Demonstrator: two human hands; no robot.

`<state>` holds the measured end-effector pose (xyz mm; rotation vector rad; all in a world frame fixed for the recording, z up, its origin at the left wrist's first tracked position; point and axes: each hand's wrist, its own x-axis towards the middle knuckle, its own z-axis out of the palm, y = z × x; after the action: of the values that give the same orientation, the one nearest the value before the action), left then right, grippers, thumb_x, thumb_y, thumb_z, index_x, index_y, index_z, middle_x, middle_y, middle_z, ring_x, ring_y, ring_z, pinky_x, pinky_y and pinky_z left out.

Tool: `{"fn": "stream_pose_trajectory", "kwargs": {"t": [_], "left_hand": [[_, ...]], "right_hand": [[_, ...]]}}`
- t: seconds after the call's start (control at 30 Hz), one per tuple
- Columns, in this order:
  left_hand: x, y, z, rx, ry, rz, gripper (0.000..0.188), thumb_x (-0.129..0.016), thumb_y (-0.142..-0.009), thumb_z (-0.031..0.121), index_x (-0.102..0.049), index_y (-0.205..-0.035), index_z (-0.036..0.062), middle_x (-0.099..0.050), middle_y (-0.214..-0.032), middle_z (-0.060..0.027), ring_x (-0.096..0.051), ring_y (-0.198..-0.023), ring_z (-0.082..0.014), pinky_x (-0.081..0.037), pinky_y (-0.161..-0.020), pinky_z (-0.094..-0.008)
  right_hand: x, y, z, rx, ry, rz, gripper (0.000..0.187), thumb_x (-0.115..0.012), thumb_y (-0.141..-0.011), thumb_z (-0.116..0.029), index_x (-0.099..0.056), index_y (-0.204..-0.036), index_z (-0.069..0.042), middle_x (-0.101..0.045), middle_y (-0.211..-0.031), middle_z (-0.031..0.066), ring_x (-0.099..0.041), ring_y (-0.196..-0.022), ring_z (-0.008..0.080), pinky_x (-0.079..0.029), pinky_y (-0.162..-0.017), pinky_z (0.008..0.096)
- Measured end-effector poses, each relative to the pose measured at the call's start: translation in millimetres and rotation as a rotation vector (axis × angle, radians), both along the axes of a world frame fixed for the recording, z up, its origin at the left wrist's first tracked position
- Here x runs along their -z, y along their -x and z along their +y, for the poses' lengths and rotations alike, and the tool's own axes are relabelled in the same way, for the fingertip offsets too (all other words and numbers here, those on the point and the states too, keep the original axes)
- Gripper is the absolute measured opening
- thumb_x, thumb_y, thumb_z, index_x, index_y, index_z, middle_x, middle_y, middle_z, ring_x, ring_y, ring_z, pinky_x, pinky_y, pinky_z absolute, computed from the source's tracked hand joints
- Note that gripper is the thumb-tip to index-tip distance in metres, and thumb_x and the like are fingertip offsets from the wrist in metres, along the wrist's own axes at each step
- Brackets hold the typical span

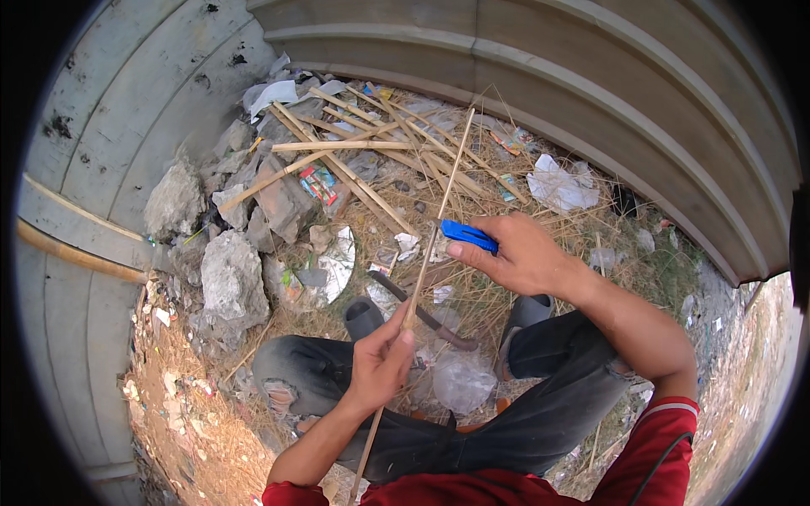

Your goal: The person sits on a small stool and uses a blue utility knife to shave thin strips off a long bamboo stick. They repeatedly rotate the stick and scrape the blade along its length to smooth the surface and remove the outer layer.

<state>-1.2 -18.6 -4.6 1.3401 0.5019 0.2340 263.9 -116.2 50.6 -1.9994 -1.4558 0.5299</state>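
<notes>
A long, thin bamboo strip (453,162) runs slantwise from my lap up toward the far wall. My left hand (380,358) is closed around its lower part, thumb on top. In my right hand (516,253) I grip a blue utility knife (470,236), whose tip end meets the strip's right side about midway along; the blade itself is too small to make out. Below the strip, on the ground between my feet, lies a dark curved blade with a handle (422,312), partly behind the strip. A clear plastic bag (464,379) rests near it.
Several split bamboo pieces (346,146) lie heaped ahead on dry grass. Grey rocks (232,278) sit at the left. Crumpled white plastic (563,184) and other litter are scattered about. A corrugated metal wall (574,59) closes the far side, and grey panels (126,93) the left.
</notes>
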Motion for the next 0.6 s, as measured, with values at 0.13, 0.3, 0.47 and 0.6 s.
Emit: {"fn": "stream_pose_trajectory", "kwargs": {"t": [0.13, 0.3, 0.47, 0.6], "left_hand": [[-0.3, -2.5, 0.9, -0.059, -0.017, 0.001, 0.05, -0.049, -0.107, 0.015, -0.037, -0.154, 0.0001, -0.047, -0.07, 0.0049, -0.038, -0.054, -0.0013, -0.031, -0.049, -0.0197], [0.4, -4.3, -0.5, -0.108, -0.18, 0.063, 0.049, -0.056, -0.104, 0.011, -0.043, -0.149, -0.0044, -0.063, -0.104, 0.0006, -0.05, -0.081, -0.0003, -0.042, -0.07, -0.0166], [0.7, -13.3, -2.9, -0.136, -0.376, 0.094, 0.046, -0.058, -0.102, 0.011, -0.049, -0.145, -0.0041, -0.057, -0.085, 0.0049, -0.045, -0.071, -0.0012, -0.038, -0.061, -0.0184], [0.4, 8.6, -10.0, 0.004, -0.487, 0.097, 0.047, -0.062, -0.1, 0.01, -0.051, -0.144, -0.0028, -0.055, -0.078, 0.006, -0.045, -0.068, -0.0007, -0.037, -0.058, -0.0185]], "right_hand": [[3.5, 35.2, -6.5, -0.111, 0.106, -0.094, 0.056, -0.052, -0.099, -0.055, -0.074, -0.1, -0.003, -0.066, -0.067, 0.0201, -0.066, -0.066, 0.0431, -0.052, -0.063, 0.0503], [13.7, 35.1, 0.3, -0.101, 0.155, -0.241, 0.057, -0.054, -0.097, -0.058, -0.075, -0.096, -0.005, -0.067, -0.068, 0.0216, -0.068, -0.067, 0.0422, -0.054, -0.064, 0.051], [18.2, 5.6, 14.9, 0.046, 0.142, -0.351, 0.066, -0.052, -0.096, -0.063, -0.075, -0.084, -0.002, -0.068, -0.071, 0.0249, -0.068, -0.072, 0.0443, -0.055, -0.067, 0.0512], [12.9, -84.1, 6.7, 0.507, 0.096, -0.439, 0.075, -0.046, -0.098, -0.065, -0.072, -0.081, 0.004, -0.066, -0.073, 0.0284, -0.067, -0.076, 0.0464, -0.054, -0.07, 0.0521]]}}
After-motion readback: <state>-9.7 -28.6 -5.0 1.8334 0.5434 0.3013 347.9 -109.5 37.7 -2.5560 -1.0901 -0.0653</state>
